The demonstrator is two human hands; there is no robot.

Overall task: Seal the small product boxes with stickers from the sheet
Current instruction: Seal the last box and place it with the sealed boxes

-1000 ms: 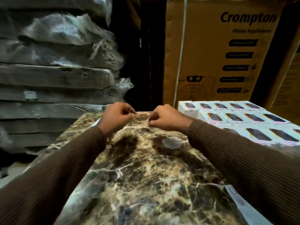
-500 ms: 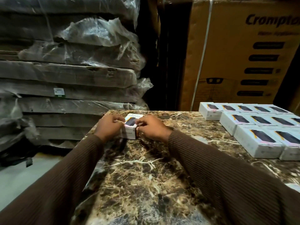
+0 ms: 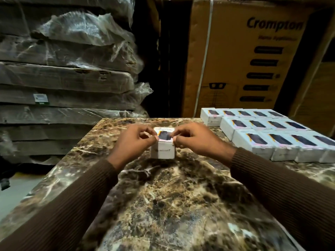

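Small box (image 3: 164,147) sides hidden by fingers (image 3: 151,140), carton (image 3: 244,57) print blurred

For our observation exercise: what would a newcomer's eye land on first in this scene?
Probably the two hands, left hand and right hand, pinching the top edges of a small white box standing mid-table on the marbled tabletop. Next, the neat rows of boxes at the table's right, and the big Crompton carton behind them.

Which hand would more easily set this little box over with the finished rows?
Probably the right hand. It pinches the small box on the side nearest the rows of boxes; the left hand would have to cross over.
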